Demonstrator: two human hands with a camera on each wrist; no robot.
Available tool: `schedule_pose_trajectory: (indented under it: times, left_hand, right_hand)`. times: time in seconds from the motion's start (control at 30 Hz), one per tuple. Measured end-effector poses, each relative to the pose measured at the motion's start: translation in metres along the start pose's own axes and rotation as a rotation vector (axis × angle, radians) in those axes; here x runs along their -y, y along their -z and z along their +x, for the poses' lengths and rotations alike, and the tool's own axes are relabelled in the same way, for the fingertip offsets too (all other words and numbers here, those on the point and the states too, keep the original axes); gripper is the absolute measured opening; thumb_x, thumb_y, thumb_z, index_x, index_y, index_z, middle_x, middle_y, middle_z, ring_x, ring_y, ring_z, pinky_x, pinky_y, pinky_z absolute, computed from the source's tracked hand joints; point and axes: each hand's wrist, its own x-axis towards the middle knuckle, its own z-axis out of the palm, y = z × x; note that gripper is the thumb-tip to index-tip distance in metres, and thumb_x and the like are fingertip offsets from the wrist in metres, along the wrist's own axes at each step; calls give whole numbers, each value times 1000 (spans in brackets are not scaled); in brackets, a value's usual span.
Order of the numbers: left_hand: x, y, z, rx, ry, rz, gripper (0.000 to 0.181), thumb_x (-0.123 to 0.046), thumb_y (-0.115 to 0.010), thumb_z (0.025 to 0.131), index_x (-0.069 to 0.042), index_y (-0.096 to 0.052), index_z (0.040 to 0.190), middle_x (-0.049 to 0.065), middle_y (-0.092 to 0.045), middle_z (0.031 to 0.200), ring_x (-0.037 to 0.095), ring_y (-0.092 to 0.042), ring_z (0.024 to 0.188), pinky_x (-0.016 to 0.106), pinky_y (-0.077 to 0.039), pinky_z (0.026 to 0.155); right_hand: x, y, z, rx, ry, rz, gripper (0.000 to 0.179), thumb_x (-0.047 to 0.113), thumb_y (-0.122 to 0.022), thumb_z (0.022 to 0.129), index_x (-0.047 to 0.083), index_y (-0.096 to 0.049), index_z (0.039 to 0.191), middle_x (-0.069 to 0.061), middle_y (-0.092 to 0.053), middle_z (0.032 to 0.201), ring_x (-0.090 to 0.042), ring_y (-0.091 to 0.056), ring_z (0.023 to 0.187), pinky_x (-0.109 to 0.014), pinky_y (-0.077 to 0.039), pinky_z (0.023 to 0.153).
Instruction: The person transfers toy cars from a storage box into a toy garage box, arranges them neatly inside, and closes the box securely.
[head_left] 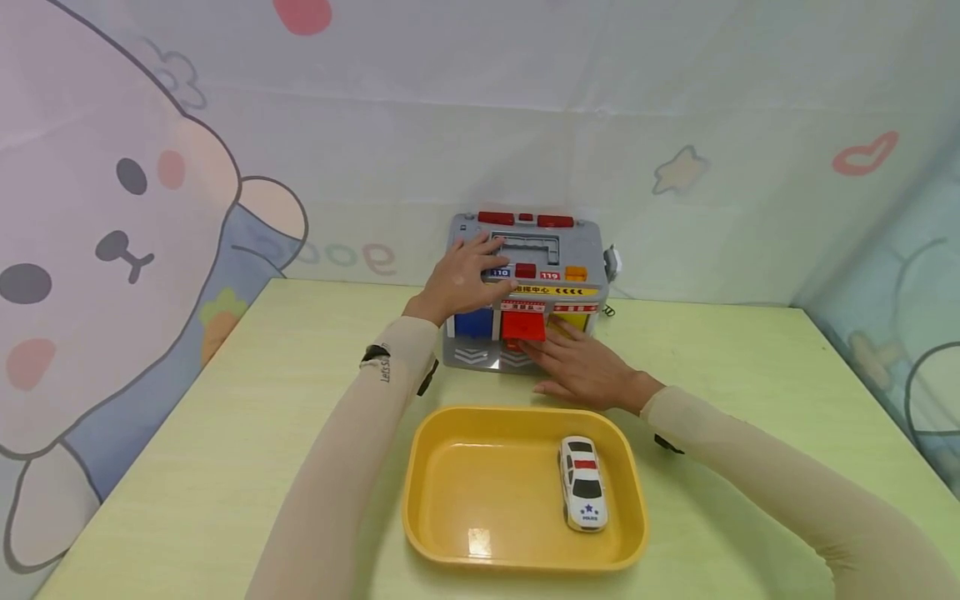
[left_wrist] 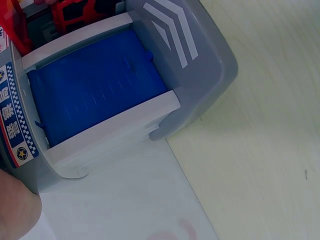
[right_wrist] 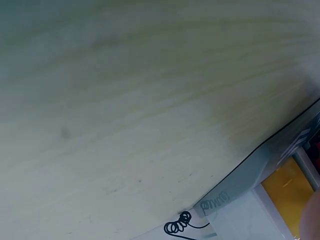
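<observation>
A grey toy garage (head_left: 468,350) stands against the back backdrop. My left hand (head_left: 465,279) rests on its top with fingers spread, beside the recessed handle. The middle bay's red door (head_left: 523,325) is swung up. Below it, a red toy car (left_wrist: 82,15) with black windows sits in the bay in the left wrist view. My right hand (head_left: 581,367) lies low in front of the garage, its straight fingers reaching to the middle bay by the car. Partly hidden by those fingers is the yellow door (right_wrist: 287,192). The blue door (left_wrist: 100,87) is down.
Nearer me on the table stands a yellow tray (head_left: 465,562). A white police car (head_left: 587,492) lies in its right side. A coiled black cord (right_wrist: 179,225) is beside the garage's right end. The printed backdrop (head_left: 450,150) rises directly behind.
</observation>
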Motion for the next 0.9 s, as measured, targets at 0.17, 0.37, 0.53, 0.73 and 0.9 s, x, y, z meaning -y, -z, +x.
schedule_pose_trajectory:
  times: [0.17,0.37,0.53,0.73,0.9]
  left_hand:
    - [0,1,0,-1,2,7,57,-51,-55,96,-16,-59,142,2,-35,162,23,-18,156,46,-9,127]
    - [0,0,0,-2,-2,5,58,-51,-55,96,-16,-59,142,3,-36,162,22,-18,156,47,-9,127]
    - [-1,0,0,3,1,4,58,-51,-55,96,-17,-58,142,2,-35,163,22,-17,156,46,-8,128]
    - [-1,-1,1,9,4,2,57,-51,-54,96,-17,-57,143,2,-34,163,22,-16,156,46,-7,128]
    - [0,-1,2,2,5,1,57,-50,-55,96,-17,-58,142,3,-35,163,22,-17,156,46,-8,128]
  right_hand:
    - [-1,-2,1,16,-12,-25,75,62,-36,101,15,-32,158,-4,-28,166,-25,-20,155,-49,-1,127]
    - [0,-1,1,65,-39,-18,74,61,-38,100,15,-32,158,-3,-28,166,-25,-20,156,-48,3,127]
    - [0,0,0,66,-39,-9,73,60,-39,100,15,-33,158,-3,-27,166,-24,-19,156,-48,1,127]
    - [-3,-2,-5,35,-23,16,71,57,-42,101,15,-34,157,-4,-29,165,-25,-22,155,-49,-4,127]
    - [-4,2,-8,22,-13,67,68,53,-44,102,14,-35,157,-6,-31,164,-27,-23,155,-48,-5,127]
